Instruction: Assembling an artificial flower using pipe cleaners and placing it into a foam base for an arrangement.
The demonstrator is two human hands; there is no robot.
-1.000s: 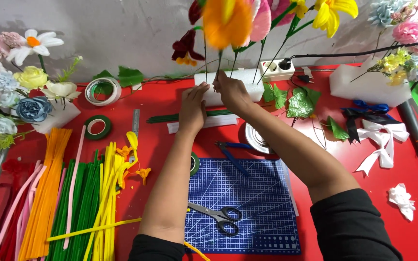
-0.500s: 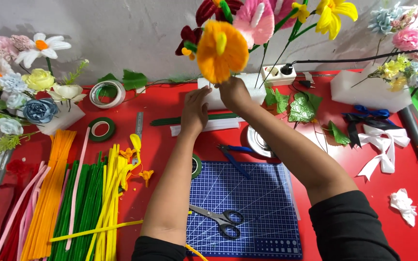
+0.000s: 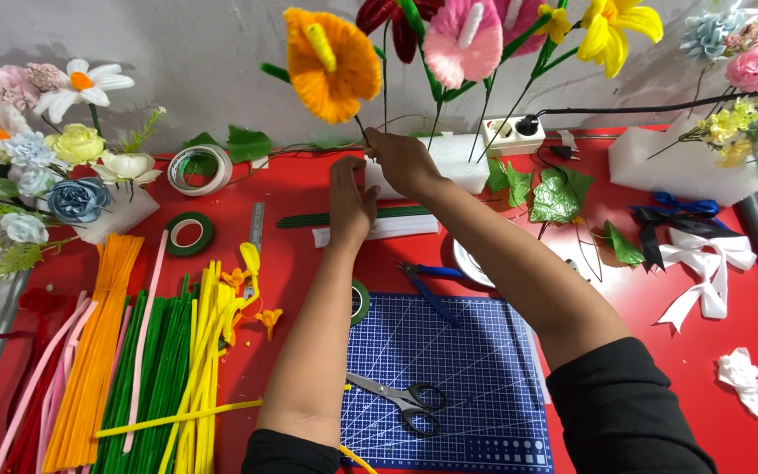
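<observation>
Head view: right hand pinches orange flower stem at foam block edge.

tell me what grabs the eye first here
The big orange flower at the top, its stem pinched by the right hand, with the left hand just below. Then the red table, the fan of coloured craft stems at lower left, and the scissors on the blue cutting mat.
</observation>
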